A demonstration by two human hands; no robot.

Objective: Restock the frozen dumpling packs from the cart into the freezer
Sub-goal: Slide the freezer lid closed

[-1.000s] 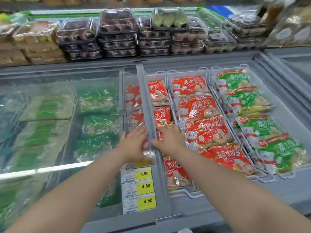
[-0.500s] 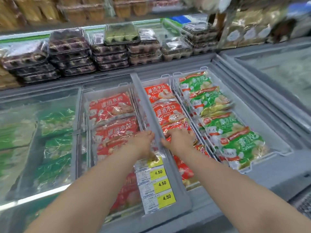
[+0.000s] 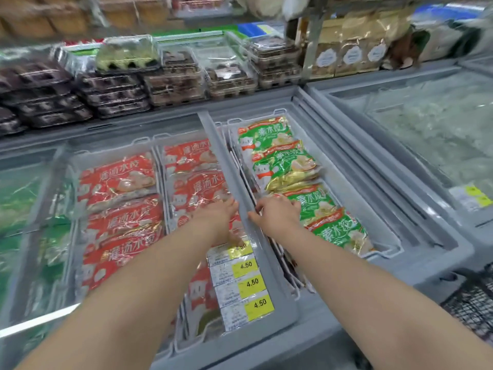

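Note:
Red dumpling packs (image 3: 117, 180) lie in two rows of the freezer, under its sliding glass lid. Green dumpling packs (image 3: 282, 166) fill the uncovered white basket on the right. The lid's grey frame bar (image 3: 221, 156) runs between the red and green rows. My left hand (image 3: 216, 220) lies flat on the glass with its fingertips against the bar. From the other side, my right hand (image 3: 277, 214) reaches over the green packs, its fingers curled on the bar's right edge. Neither hand holds a pack.
Yellow 4.50 price labels (image 3: 245, 284) are stuck on the lid near its front. A black mesh cart (image 3: 472, 303) shows at the lower right. A second freezer (image 3: 426, 134) with a closed lid stands to the right. Clear trays of pastries (image 3: 173, 84) are stacked behind.
The lid has slid right under both hands, from over the left red row to the gap before the green packs. It now covers both red rows. My view has turned right.

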